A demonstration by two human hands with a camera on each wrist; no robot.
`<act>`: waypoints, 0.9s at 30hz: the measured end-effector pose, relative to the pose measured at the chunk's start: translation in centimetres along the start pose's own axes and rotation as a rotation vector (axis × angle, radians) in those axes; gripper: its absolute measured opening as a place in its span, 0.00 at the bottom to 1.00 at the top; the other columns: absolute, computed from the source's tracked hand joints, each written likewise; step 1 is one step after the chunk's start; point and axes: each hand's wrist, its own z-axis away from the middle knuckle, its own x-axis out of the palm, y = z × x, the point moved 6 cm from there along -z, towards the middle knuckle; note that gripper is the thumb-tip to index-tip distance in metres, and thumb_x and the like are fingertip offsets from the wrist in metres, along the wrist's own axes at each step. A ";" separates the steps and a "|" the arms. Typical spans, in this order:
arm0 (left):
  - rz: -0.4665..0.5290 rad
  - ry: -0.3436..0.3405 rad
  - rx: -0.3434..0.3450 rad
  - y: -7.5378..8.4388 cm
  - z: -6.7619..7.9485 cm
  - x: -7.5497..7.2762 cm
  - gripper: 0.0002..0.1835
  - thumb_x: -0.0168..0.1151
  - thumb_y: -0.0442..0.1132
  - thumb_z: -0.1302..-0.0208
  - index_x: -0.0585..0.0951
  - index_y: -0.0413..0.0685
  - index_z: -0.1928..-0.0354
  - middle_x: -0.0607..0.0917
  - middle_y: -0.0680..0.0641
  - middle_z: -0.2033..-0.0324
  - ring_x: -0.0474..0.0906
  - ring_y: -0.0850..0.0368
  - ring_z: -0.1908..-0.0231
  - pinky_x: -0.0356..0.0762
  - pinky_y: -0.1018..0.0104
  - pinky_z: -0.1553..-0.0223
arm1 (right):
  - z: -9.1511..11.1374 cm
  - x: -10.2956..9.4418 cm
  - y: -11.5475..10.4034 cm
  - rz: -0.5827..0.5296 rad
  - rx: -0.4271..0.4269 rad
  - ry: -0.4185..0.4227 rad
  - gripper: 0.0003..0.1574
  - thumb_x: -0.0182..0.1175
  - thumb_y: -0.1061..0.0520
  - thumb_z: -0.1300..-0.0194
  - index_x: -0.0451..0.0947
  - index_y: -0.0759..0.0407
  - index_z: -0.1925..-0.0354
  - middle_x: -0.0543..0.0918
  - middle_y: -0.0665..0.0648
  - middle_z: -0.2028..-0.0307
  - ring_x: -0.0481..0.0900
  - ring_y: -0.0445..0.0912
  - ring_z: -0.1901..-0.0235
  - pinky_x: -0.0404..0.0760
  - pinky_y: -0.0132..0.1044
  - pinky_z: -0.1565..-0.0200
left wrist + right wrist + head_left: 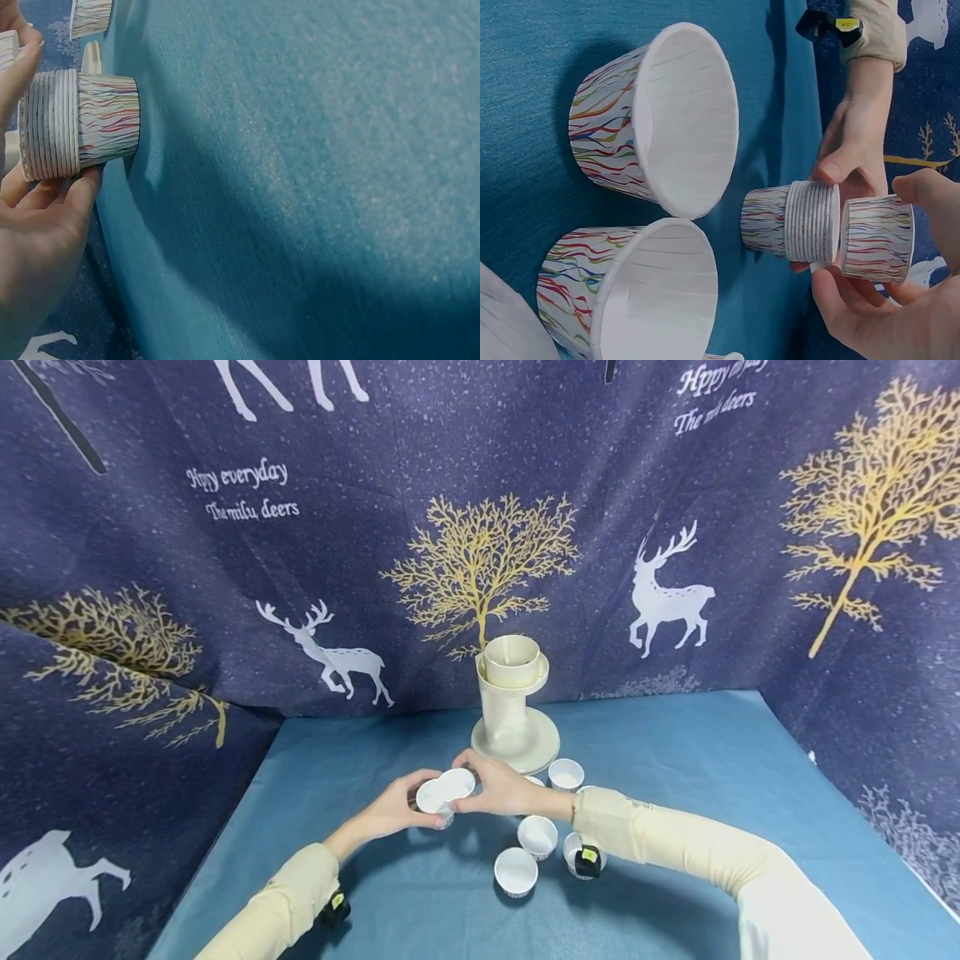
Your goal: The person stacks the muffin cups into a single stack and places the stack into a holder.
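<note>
My left hand (392,807) grips a stack of nested paper cups (109,120), their rolled rims lined up one against another and their sides printed with colourful wavy lines. Fingers and thumb wrap the stack from either side. My right hand (501,787) pinches a single paper cup (877,238) of the same kind between thumb and fingers. In the right wrist view its base end faces the open mouth of the stack, close beside the top rim. Both hands are over the table, left of the loose cups.
Several loose paper cups (515,872) stand mouth up on the blue tablecloth (420,893), some partly behind the right forearm. Behind them rises a cream stand (504,714) with a round base and a cylindrical holder on top. A dark deer-print curtain (480,460) hangs at the back.
</note>
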 end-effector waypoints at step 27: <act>0.014 0.013 0.050 0.2 0.1 0.1 0.30 0.68 0.36 0.41 0.71 0.38 0.37 0.77 0.36 0.45 0.78 0.48 0.47 0.79 0.67 0.53 | -1.0 0.5 -0.6 0.003 0.025 -0.034 0.30 0.68 0.53 0.41 0.69 0.58 0.44 0.82 0.56 0.53 0.80 0.46 0.54 0.80 0.47 0.50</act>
